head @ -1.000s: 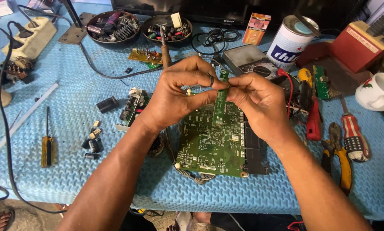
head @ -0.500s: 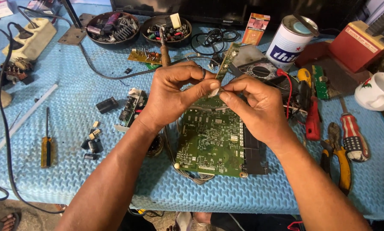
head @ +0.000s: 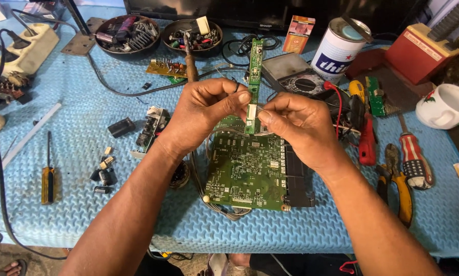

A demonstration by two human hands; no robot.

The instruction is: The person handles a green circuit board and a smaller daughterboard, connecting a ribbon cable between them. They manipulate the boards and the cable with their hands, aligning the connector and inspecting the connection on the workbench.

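1. The worktop (head: 76,204) is covered with a blue, ribbed foam mat that runs nearly edge to edge; bare floor shows below its near edge.
2. The left hand (head: 209,110) is closed in a pinch, thumb and fingertips gripping the lower end of a narrow green circuit strip (head: 254,66).
3. The right hand (head: 296,125) is likewise closed, its thumb and forefinger pinching the strip's white connector from the other side.
4. The strip stands upright above the mat, between the two hands, over the far edge of a large green circuit board (head: 247,171) that lies flat on the mat.
5. At the far edge sit two dark bowls of small parts (head: 127,33), a soldering iron (head: 190,61), a white tin (head: 339,48) and a red box (head: 426,51).
6. To the right lie a multimeter (head: 293,74), red-handled screwdrivers (head: 413,158), yellow-handled pliers (head: 395,186) and a white mug (head: 446,105).
7. To the left are a power strip (head: 27,46) with a black cable, a yellow-handled screwdriver (head: 48,171) and loose capacitors (head: 104,174).
8. A dark screen edge (head: 250,15) backs the worktop.
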